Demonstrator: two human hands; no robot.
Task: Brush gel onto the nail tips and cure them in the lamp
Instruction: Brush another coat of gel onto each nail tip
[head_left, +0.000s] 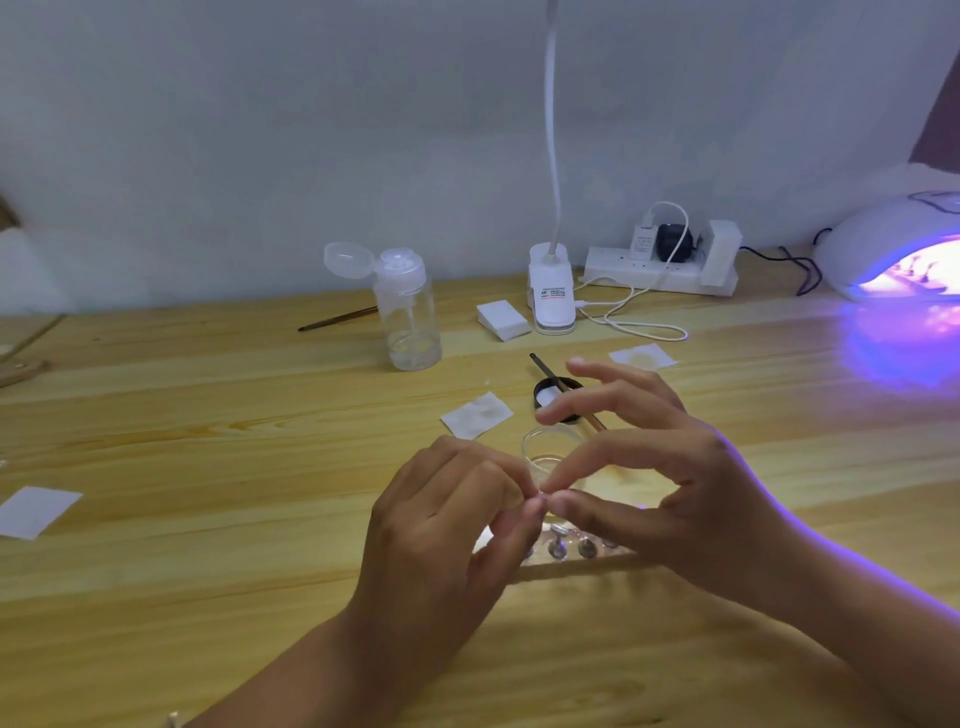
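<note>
Wide bare table (208, 441) left of left hand (452, 525), with one flat wipe (36, 512) far left. Open wood from right hand (670, 478) to curing lamp (883, 244). Both hands meet mid-table, apparently pinching nail tip (540, 500). Clear jar (550, 454) and black lid (558, 397) stand just behind them. Pump bottle (408, 312) and cable loop (639, 325) crowd the back.

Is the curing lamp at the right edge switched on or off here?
On. The curing lamp glows violet inside its opening and throws a violet patch onto the table in front.
</note>
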